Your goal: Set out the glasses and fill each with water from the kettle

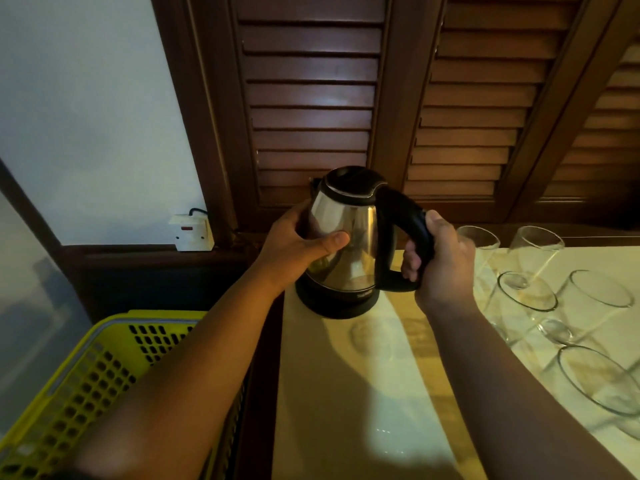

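A steel kettle [353, 233] with a black lid, handle and base stands near the table's back left corner. My right hand [440, 258] is wrapped around its black handle. My left hand [298, 247] cups the steel body from the left, thumb across the front. Several clear stemless glasses stand at the right: two at the back [479, 244] [535, 251], one in the middle [528, 296], one further right [599, 296] and a large one close to me [599, 382]. All look empty.
A pale cloth-covered table [363, 393] holds everything. A yellow perforated plastic basket [86, 382] sits low to the left of the table. A white wall socket [192, 232] with a black cord is behind it. Dark wooden louvred shutters [311, 98] rise behind the table.
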